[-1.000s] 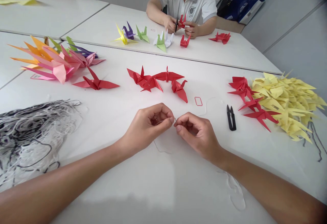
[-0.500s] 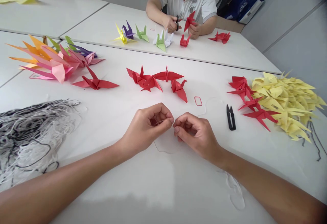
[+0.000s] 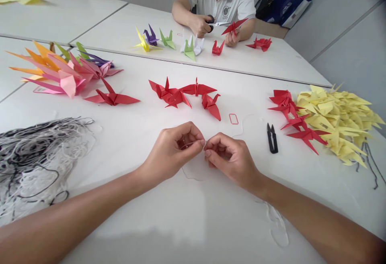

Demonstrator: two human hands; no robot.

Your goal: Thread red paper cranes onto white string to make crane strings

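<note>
Pinching a thin white thread point(image 3: 187, 176) between meeting fingertips, left hand point(image 3: 173, 151) and right hand point(image 3: 232, 157) seem mid-knot; tightening needs a steady, even pull.

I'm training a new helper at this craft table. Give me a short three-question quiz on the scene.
1. True or false: the left hand and right hand pinch a thin white thread between them.
2. The black metal thread snips lie nearer which hand? A left, B right.
3. Fill in: the large pile of folded paper cranes at far right is ____.
Key: 1 true; 2 B; 3 yellow.
</note>
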